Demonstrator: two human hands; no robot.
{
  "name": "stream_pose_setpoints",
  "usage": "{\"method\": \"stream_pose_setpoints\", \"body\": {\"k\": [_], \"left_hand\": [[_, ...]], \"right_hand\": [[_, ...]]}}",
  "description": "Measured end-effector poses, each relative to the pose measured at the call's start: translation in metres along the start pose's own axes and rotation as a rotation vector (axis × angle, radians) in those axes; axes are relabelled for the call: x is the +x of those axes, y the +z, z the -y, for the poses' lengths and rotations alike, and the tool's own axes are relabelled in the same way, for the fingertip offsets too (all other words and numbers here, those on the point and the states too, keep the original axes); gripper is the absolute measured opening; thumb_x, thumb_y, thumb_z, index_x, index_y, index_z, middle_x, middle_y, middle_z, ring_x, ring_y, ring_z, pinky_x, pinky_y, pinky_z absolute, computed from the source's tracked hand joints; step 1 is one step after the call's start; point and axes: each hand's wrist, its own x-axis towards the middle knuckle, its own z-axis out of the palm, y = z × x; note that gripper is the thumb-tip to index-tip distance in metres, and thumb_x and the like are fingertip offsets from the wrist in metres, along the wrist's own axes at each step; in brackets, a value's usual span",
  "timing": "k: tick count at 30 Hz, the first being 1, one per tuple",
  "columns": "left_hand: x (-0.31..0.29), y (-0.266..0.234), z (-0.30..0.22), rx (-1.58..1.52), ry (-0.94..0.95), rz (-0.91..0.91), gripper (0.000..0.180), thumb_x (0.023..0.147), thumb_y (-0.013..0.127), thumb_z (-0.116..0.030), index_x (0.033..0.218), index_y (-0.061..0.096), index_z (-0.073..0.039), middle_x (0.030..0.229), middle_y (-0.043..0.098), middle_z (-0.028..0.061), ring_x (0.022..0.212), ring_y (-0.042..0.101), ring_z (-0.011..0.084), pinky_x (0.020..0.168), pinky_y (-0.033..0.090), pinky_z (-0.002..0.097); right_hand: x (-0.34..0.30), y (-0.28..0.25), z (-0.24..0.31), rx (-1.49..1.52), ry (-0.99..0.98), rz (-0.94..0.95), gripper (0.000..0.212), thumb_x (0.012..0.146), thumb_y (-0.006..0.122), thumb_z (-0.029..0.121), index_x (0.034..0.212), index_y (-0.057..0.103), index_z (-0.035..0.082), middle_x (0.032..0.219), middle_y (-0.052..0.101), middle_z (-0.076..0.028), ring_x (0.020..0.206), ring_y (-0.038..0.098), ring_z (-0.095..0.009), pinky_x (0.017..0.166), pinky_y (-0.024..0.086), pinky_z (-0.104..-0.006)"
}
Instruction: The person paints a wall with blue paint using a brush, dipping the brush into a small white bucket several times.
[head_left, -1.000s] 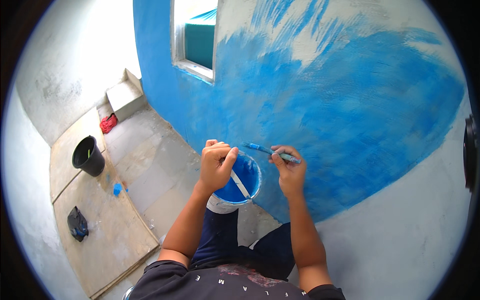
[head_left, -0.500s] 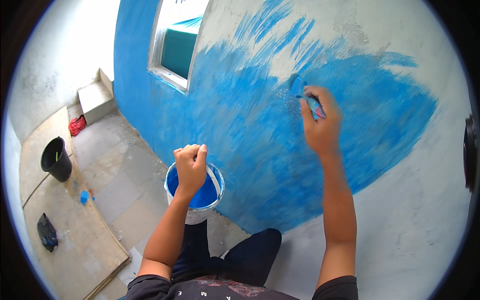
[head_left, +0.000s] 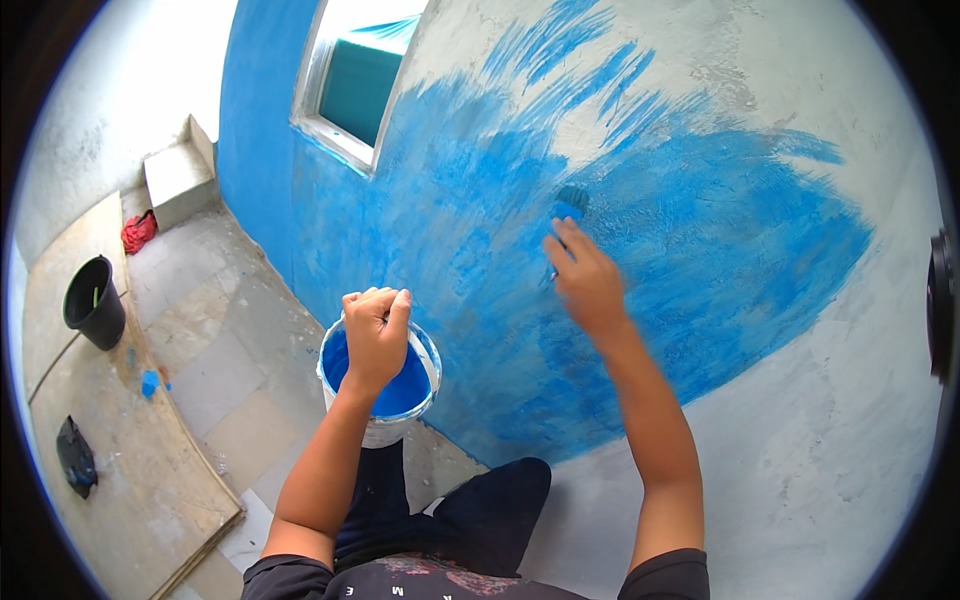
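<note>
My right hand (head_left: 588, 278) is closed around a paintbrush (head_left: 571, 203), whose wide, blue-coated bristles rest against the wall (head_left: 440, 210). Wet blue paint covers the wall's middle in streaky strokes, while its upper right stays pale grey-white. Most of the brush handle is hidden by my fingers. In front of me, my left hand (head_left: 376, 335) is wrapped in a fist around the handle of a white paint bucket (head_left: 385, 432). Blue paint (head_left: 408, 385) shows inside, and dried smears mark the bucket's rim.
A window (head_left: 357, 90) opens in the wall at upper left. On the left floor, wooden boards (head_left: 170, 490) carry a black bucket (head_left: 97, 310), a crumpled dark bag (head_left: 76, 458) and a blue paint spot (head_left: 150, 384). A red cloth (head_left: 139, 232) lies by a concrete block (head_left: 180, 185).
My right hand has drawn the brush down and to the left along the wall. My left hand and the bucket hold nearly the same place, while the view has shifted slightly.
</note>
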Motion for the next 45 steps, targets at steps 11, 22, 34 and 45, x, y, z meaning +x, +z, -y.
{"method": "stream_pose_setpoints", "body": {"k": [11, 22, 34, 45], "left_hand": [[-0.001, -0.003, 0.003, -0.010, 0.008, 0.004, 0.044, 0.103, 0.058, -0.015, 0.065, 0.038, -0.005, 0.060, 0.036, 0.0051, 0.061, 0.038, 0.0189, 0.078, 0.031, 0.0376], [-0.005, -0.004, 0.003, -0.032, -0.023, 0.041, 0.042, 0.102, 0.061, -0.016, 0.064, 0.047, -0.005, 0.060, 0.044, 0.0055, 0.062, 0.044, 0.0221, 0.081, 0.031, 0.0392], [-0.003, -0.004, 0.001, -0.023, 0.007, 0.024, 0.044, 0.103, 0.058, -0.016, 0.065, 0.039, -0.004, 0.059, 0.037, 0.0053, 0.061, 0.039, 0.0192, 0.078, 0.032, 0.0380], [-0.001, -0.008, 0.008, -0.033, -0.020, 0.034, 0.043, 0.102, 0.059, -0.017, 0.063, 0.046, -0.005, 0.059, 0.043, 0.0048, 0.061, 0.043, 0.0212, 0.079, 0.031, 0.0389]], "right_hand": [[0.023, -0.025, -0.021, 0.070, 0.208, -0.307, 0.040, 0.086, 0.068, -0.009, 0.123, 0.073, 0.007, 0.135, 0.073, -0.016, 0.123, 0.071, -0.038, 0.092, 0.064, -0.0463], [0.029, -0.019, -0.006, 0.411, 0.455, -0.237, 0.026, 0.093, 0.073, -0.003, 0.117, 0.076, 0.006, 0.124, 0.077, -0.016, 0.114, 0.075, -0.037, 0.080, 0.064, -0.0395], [0.029, 0.019, 0.023, 0.510, 0.449, -0.105, 0.023, 0.090, 0.074, -0.001, 0.113, 0.076, 0.003, 0.116, 0.078, -0.014, 0.110, 0.076, -0.034, 0.086, 0.061, -0.0413], [0.017, -0.015, -0.016, -0.020, 0.214, -0.353, 0.034, 0.087, 0.067, -0.008, 0.118, 0.074, 0.004, 0.123, 0.077, -0.018, 0.113, 0.075, -0.038, 0.093, 0.061, -0.0460]]}}
